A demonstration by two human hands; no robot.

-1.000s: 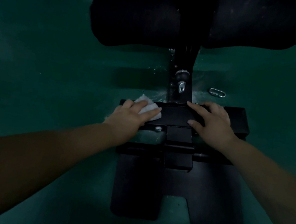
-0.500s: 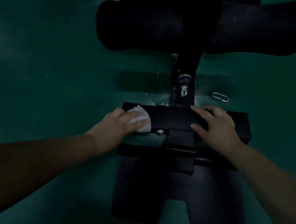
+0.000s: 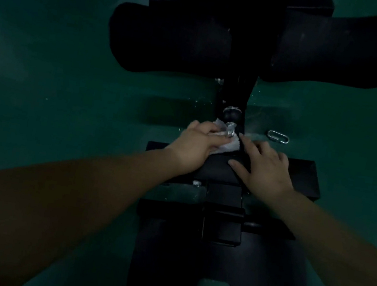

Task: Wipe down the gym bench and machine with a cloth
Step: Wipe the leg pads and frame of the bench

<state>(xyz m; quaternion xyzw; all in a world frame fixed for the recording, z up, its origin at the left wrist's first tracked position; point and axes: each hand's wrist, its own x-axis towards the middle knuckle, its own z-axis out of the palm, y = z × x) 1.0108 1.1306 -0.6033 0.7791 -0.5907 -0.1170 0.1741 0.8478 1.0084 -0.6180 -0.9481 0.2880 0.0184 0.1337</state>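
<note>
Two bare hands work at the base of a black gym machine (image 3: 242, 52) standing on a dark green floor (image 3: 55, 87).

The left hand (image 3: 194, 144) presses a crumpled white cloth (image 3: 302, 156) against the foot of the machine's upright post, its fingers curled over the cloth just beside a small silver eye fitting (image 3: 230, 131) that sits under a black knob (image 3: 230, 115). The right hand (image 3: 265, 171) lies flat with fingers spread on the black crossbar (image 3: 300, 178), its fingertips near the cloth. Two padded black rollers (image 3: 171, 43) stick out to either side of the post higher up. A silver carabiner link (image 3: 278, 136) lies on the floor to the right of the post, apart from both hands. A black footplate (image 3: 163, 262) fills the lower middle.
</note>
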